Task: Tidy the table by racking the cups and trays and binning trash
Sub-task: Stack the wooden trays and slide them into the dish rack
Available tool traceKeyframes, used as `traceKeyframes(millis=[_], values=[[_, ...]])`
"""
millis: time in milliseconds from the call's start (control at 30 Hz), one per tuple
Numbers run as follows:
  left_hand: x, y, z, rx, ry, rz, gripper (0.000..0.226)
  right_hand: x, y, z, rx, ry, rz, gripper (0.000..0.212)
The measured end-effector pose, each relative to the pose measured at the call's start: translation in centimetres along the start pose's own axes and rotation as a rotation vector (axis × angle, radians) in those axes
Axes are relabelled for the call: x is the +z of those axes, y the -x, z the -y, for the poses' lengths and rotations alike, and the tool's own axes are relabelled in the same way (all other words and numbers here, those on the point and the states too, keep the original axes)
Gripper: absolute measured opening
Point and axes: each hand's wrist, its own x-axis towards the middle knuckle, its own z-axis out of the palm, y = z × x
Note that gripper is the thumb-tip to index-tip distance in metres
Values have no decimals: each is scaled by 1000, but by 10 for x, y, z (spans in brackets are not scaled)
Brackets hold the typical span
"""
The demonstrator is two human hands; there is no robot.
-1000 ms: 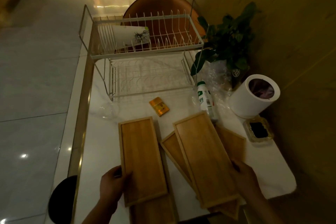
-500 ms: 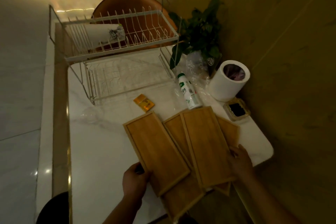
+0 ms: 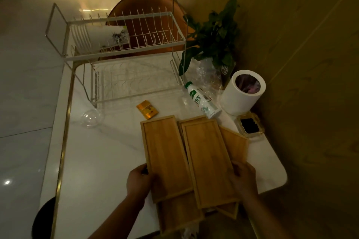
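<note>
Several wooden trays lie overlapping at the near edge of the white table (image 3: 101, 161). My left hand (image 3: 138, 179) grips the left side of the left tray (image 3: 167, 157). My right hand (image 3: 242, 178) grips the right side of the right tray (image 3: 209, 161). More trays (image 3: 236, 143) show beneath these two. A white two-tier wire rack (image 3: 124, 54) stands at the back, with a white printed cup (image 3: 108, 38) lying in its top tier. A clear cup (image 3: 91, 117) lies on the table near the rack's left foot.
A white bin (image 3: 241, 93) stands at the right, with a plastic bottle (image 3: 203, 100) and crumpled clear plastic (image 3: 207, 73) beside it. An orange packet (image 3: 147, 109) lies mid-table. An ashtray (image 3: 249, 126), a potted plant (image 3: 213, 35) and a chair (image 3: 143, 6) are nearby.
The two top trays have been drawn together and turned more parallel, both hands staying on their outer sides. The view has shifted slightly.
</note>
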Motion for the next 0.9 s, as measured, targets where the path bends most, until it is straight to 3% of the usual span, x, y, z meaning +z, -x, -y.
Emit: traceKeyframes(millis=[200, 333, 500, 700, 833, 900], values=[[2, 0, 5, -65, 119, -25, 54, 2, 2, -3, 29, -157, -13, 67], [3, 3, 12, -51, 100, -17, 51, -5, -2, -5, 69, -299, -70, 60], [-2, 2, 12, -34, 46, 9, 51, 0, 0, -1, 151, -285, -90, 74], [-5, 4, 13, -28, -1, 28, 52, 17, 21, -4, 96, -409, -163, 64], [-4, 5, 12, -21, -22, 12, 50, 24, 17, 12, -186, -98, -99, 47], [-4, 7, 13, -26, -17, 11, 49, 28, 10, 22, -231, 19, -71, 36]])
